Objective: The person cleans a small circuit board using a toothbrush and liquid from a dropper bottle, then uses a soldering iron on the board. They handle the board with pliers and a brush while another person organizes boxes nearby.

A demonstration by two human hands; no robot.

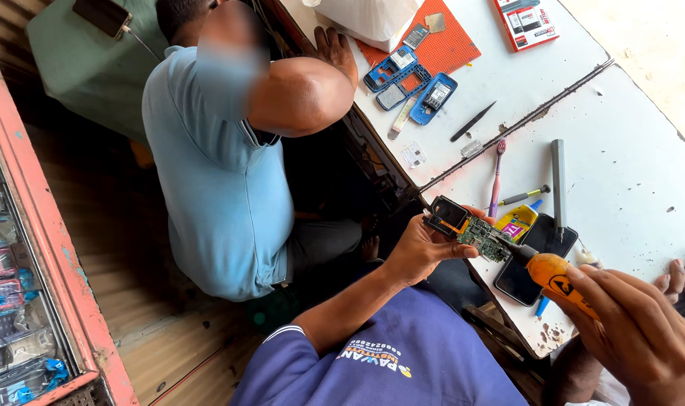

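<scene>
My left hand [421, 248] grips a small green phone circuit board [474, 233] with a black part at its end, and holds it just off the edge of the white table [628, 173]. My right hand [632, 331] is closed around an orange-handled screwdriver [557, 278]. The screwdriver's dark tip rests against the board. A black phone [527, 267] lies face up on the table right under the screwdriver.
A yellow tube [517, 220], pink toothbrush [497, 177], grey bar tool [558, 184] and black tweezers [472, 122] lie on the table. Blue phone shells [410, 83] rest by an orange mat [448, 41]. A person in a light blue shirt [214, 165] sits to the left.
</scene>
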